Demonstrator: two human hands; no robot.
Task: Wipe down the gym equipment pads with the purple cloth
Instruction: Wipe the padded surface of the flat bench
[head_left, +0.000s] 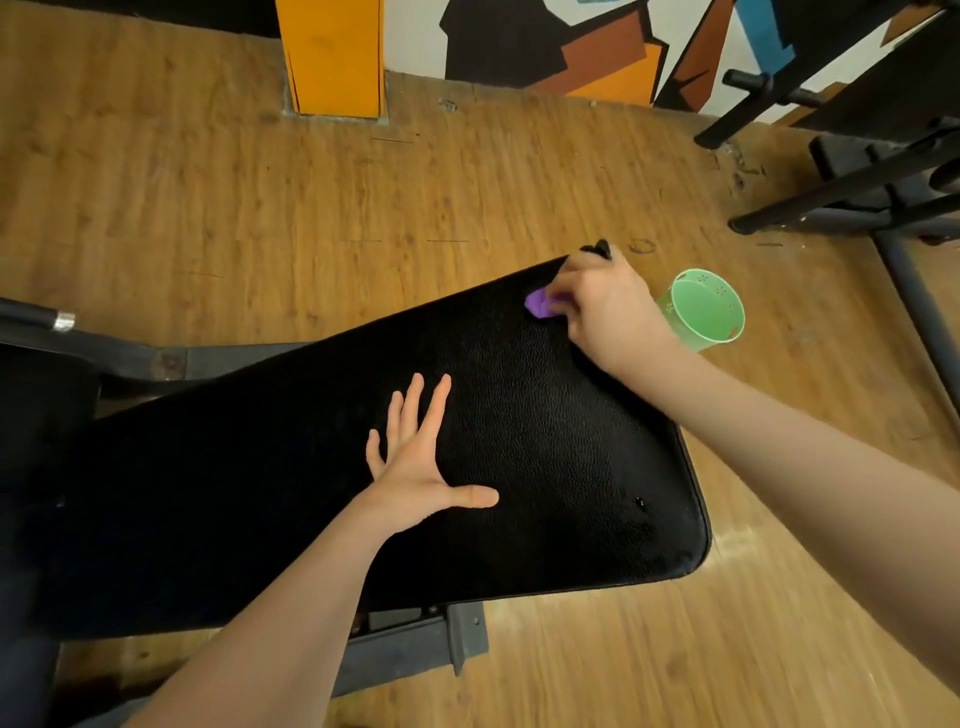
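A wide black padded bench pad (545, 441) fills the middle of the view, tilted from lower left to upper right. My right hand (605, 306) grips the purple cloth (537, 304) and holds it against the pad's far corner; only a small fold of cloth shows under the fingers. My left hand (423, 457) lies flat on the pad's middle with fingers spread and straight.
A green plastic cup (706, 309) stands on the wooden floor just right of the pad's far corner. Black metal equipment frames (852, 182) stand at the upper right. The bench's grey steel base (457, 634) juts out below the pad. An orange pillar (332, 57) stands at the back.
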